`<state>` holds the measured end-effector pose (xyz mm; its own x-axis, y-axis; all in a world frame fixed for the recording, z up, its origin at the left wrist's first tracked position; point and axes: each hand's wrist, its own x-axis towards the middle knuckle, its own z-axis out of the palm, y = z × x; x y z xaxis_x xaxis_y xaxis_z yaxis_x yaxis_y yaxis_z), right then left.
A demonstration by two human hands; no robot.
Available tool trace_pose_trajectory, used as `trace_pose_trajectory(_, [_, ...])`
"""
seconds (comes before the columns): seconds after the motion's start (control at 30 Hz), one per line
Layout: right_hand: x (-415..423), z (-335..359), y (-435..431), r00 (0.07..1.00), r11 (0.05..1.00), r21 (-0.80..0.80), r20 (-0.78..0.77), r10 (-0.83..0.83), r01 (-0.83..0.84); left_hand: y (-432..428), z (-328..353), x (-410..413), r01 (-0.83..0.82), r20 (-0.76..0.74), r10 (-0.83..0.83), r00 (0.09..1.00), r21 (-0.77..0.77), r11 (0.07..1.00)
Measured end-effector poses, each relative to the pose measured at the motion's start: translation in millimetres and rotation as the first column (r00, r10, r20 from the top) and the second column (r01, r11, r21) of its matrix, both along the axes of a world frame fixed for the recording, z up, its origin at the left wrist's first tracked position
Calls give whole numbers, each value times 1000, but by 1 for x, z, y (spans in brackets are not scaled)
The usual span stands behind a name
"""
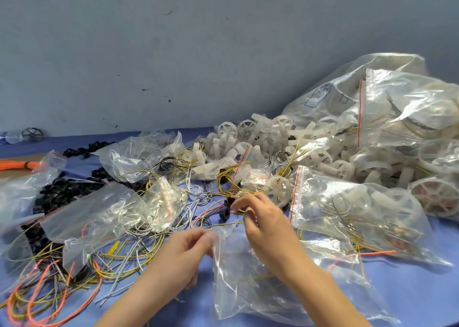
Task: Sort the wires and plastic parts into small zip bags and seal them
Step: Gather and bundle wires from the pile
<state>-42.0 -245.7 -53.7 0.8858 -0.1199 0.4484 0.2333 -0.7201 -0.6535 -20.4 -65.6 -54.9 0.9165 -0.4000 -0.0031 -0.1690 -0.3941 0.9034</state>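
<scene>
The left hand point(183, 254) pinches the top edge of a small clear zip bag point(238, 289) with thumb and fingers. The bag lies flat on the blue counter point(409, 289), near the person, and its mouth points to the far side. The right hand point(263, 219) is just past the bag's mouth. Its fingertips are curled and pinch a thin yellow wire point(237, 211). A small black part point(224, 215) lies just to the left of those fingertips, and it may hang on the same wire, but I cannot tell for sure.

I think the job right now is to get this wire into the bag. To do it well, the left hand should lift one side of the mouth so it gapes wide. The right hand should pull the wire free slowly, since it lies mixed up with other wires and could drag them along. It helps to fold the long wire into a loop first, so no end sticks out. If an end sticks out, the zip will not close.

The wire is at the right hand's fingertips, a little farther off than the bag's mouth. The bag reaches from the left hand toward the near right, under the right arm. The white plastic wheels point(248, 132) lie in a heap on the far side, well apart from both hands. Orange wires point(37, 302) lie at the near left
</scene>
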Motion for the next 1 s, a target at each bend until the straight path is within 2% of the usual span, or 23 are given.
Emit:
trace_pose_trajectory(0.07, [1,-4,-3,996,987,-156,-75,-42,30,2,0,13,-143,111,149,983,-59,988])
trace_pose_trajectory(0.13, [2,-5,-3,993,971,-236,-95,-68,44,0,1,32,-267,230,269,935,-41,963])
trace_pose_trajectory(0.2, [2,-3,-1,995,974,-221,-71,-66,49,-4,-1,50,-337,360,285,888,88,937])
trace_pose_trajectory(0.33, [9,-1,-6,996,983,-177,-59,-63,52,-18,-17,80,-455,498,248,831,351,818])
trace_pose_trajectory(0.43, [11,5,-16,997,996,-47,-34,-74,72,-25,-24,90,-509,530,213,821,509,694])
trace_pose_trajectory(0.5, [13,15,-27,994,986,124,-5,-111,111,-27,-26,95,-514,533,192,824,560,649])
trace_pose_trajectory(0.57, [13,25,-41,989,935,328,7,-149,138,-28,-28,98,-516,532,185,826,584,626])
trace_pose_trajectory(0.63, [12,30,-54,984,867,475,12,-176,149,-29,-28,98,-523,534,196,822,575,629])
trace_pose_trajectory(0.73, [10,31,-69,975,827,525,-18,-224,199,-31,-24,94,-527,555,205,806,517,675])
trace_pose_trajectory(0.87, [11,24,-77,957,847,448,-116,-265,288,-39,-11,87,-483,604,177,777,392,783])
trace_pose_trajectory(1.0, [12,17,-79,937,910,240,-178,-301,338,-58,0,78,-176,529,-40,848,352,919])
